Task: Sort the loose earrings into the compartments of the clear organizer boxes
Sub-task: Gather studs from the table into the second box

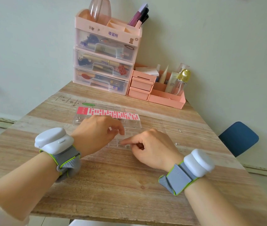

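Right hand [152, 149] pinching a barely visible earring beside the left hand [97, 132], its fingers curled on the clear organizer box [129, 123]; a slip could drop it into the wrong compartment.

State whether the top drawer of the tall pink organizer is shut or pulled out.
Shut. The top drawer has its clear front flush with the pink frame and the drawers below.

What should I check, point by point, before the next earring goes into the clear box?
1. Near organizer box within reach of both hands: ok.
2. Right hand index fingertip at a compartment: ok.
3. Earring held in the right fingers: cannot tell, too small.
4. Left hand steadying the box: cannot tell, its fingers hide the contact.
5. Loose earrings left on the table: ok, small pieces lie to the right.
6. Far organizer box out of the way: ok.
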